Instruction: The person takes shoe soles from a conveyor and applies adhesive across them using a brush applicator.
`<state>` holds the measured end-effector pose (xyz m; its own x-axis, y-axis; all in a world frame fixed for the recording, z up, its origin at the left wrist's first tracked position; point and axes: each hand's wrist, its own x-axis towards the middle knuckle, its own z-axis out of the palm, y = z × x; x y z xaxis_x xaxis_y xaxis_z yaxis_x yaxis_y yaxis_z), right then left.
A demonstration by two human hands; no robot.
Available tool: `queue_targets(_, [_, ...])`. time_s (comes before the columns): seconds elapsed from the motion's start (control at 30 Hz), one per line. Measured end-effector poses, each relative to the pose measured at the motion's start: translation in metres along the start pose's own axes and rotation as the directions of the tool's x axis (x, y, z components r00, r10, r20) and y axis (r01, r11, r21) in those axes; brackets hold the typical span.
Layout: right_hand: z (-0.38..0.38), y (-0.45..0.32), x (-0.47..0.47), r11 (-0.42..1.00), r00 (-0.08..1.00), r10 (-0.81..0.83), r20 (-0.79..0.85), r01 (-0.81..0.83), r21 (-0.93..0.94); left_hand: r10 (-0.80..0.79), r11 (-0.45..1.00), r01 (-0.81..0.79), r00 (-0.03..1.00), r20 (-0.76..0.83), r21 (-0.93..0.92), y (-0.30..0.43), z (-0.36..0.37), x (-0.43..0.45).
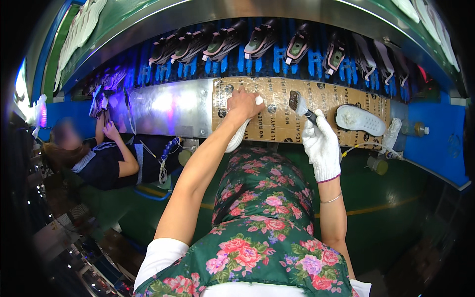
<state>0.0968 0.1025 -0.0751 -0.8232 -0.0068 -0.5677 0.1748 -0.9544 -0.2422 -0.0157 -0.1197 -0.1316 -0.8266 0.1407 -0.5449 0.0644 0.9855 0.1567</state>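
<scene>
My bare left hand (243, 104) rests over a white shoe sole (238, 136), with its fingers around the upper end; part of the sole is hidden under the hand and forearm. In a white knit glove, my right hand (318, 137) grips the black handle of a brush (295, 100) whose dark bristles point up and left, to the right of my left hand. A white, perforated sole or insole in a dark-rimmed piece (360, 119) lies on the printed cardboard sheet (278, 126) farther right.
Shoe uppers (259, 41) stand on blue holders behind the worktop. White soles line the shelf above. A plastic bottle (415, 128) lies at the right beside a crumpled white bag (392, 132). A co-worker (107, 159) works at the left, beyond the bare metal worktop (167, 107).
</scene>
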Motion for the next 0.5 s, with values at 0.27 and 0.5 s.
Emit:
queue_targets(0.27, [0.012, 0.007, -0.013, 0.998, 0.998, 0.059, -0.009, -0.060, -0.022, 0.230, -0.174, 0.397, 0.906, 0.355, -0.901, -0.049, -0.012, -0.061])
queue_targets(0.5, [0.047, 0.037, -0.044, 0.946, 0.984, 0.139, 0.113, -0.099, -0.308, 0.340, -0.796, 0.213, 0.932, -0.129, -0.566, 0.000, 0.002, -0.119])
